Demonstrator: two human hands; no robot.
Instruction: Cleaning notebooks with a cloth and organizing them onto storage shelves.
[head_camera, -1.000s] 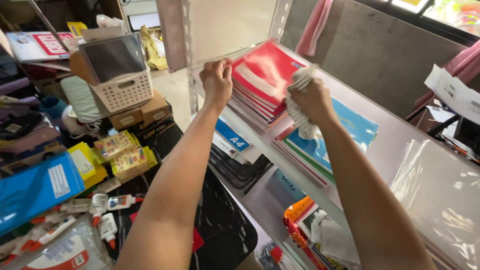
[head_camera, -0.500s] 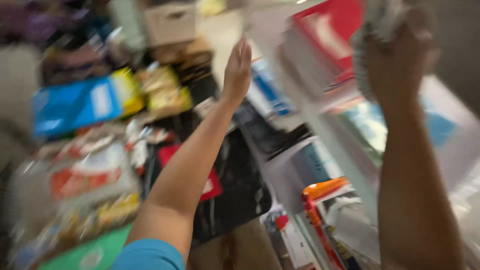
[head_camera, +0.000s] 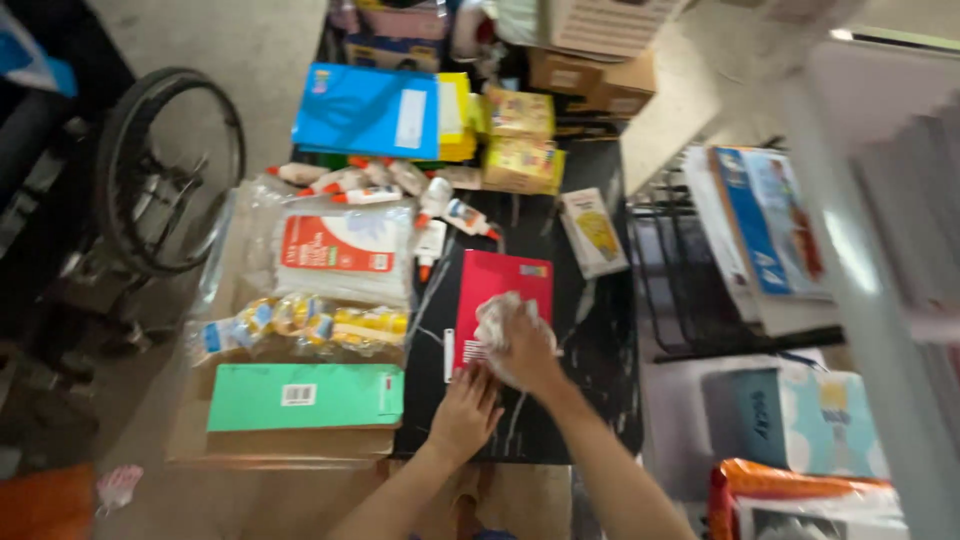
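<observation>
A red notebook (head_camera: 497, 305) lies flat on the dark counter (head_camera: 600, 370), its lower end nearest the person. The right hand (head_camera: 525, 350) rests on the notebook's lower right part, fingers closed around a crumpled white cloth (head_camera: 497, 320) that it presses against the cover. The left hand (head_camera: 467, 410) lies flat and open on the counter at the notebook's bottom edge — fingertips touching the cover, holding nothing.

Left of the notebook sit a clear bag of white goods with a red label (head_camera: 345, 250) and a packet of small yellow and blue items (head_camera: 300, 325); below them lies a flat green box (head_camera: 305, 397). Glue bottles (head_camera: 440, 205) are scattered beyond the notebook, with a blue package (head_camera: 365, 110) and yellow boxes (head_camera: 520, 140) farther off. A wheel (head_camera: 170, 165) stands at the left — well apart from the hands.
</observation>
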